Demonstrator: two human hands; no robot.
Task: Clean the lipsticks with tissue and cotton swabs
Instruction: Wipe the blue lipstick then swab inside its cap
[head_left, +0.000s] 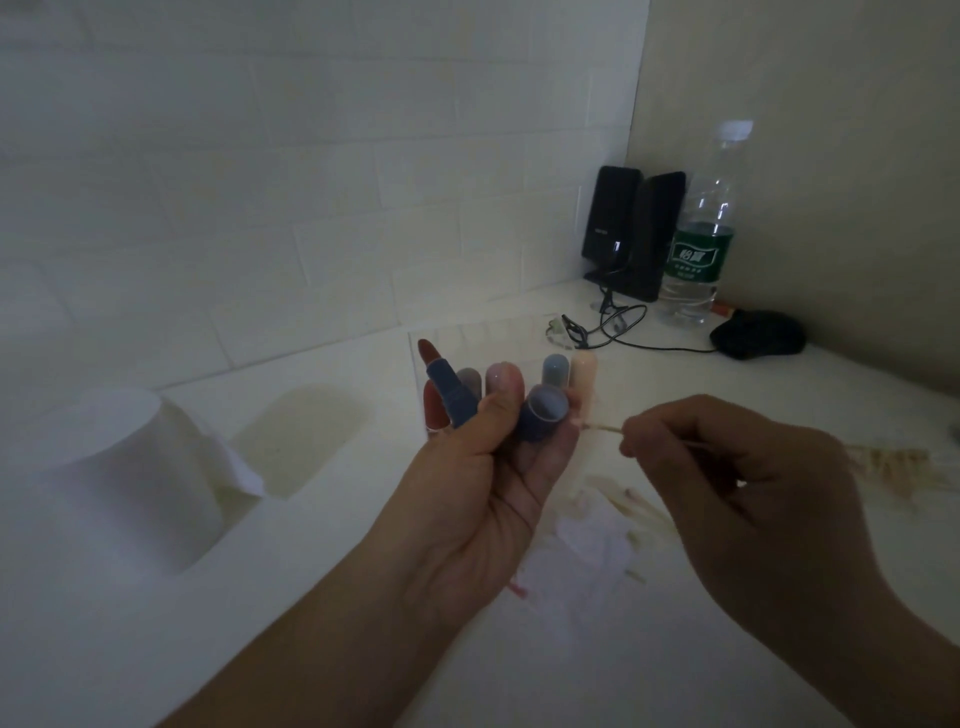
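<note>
The left hand (488, 467) grips two parts of one blue lipstick together: the open lipstick (447, 387), its reddish bullet twisted up and pointing away from the palm, sits between thumb and forefinger, while the blue cap (543, 413) is tucked against the other fingers with its open mouth turned toward the right, probably so the inside can be reached. The right hand (753, 467) pinches a cotton swab (605, 428) between thumb and fingertips, its tip just beside the cap's rim; the likely step is swabbing residue from the cap. Behind the left hand, more lipsticks stand upright in a clear organizer (467, 338), waiting or done; which cannot be told. Stained used tissues (587, 540) and spent swabs lie on the white counter (649, 649) below the hands, and a tissue roll (119, 467) stands at the left, within reach.
</note>
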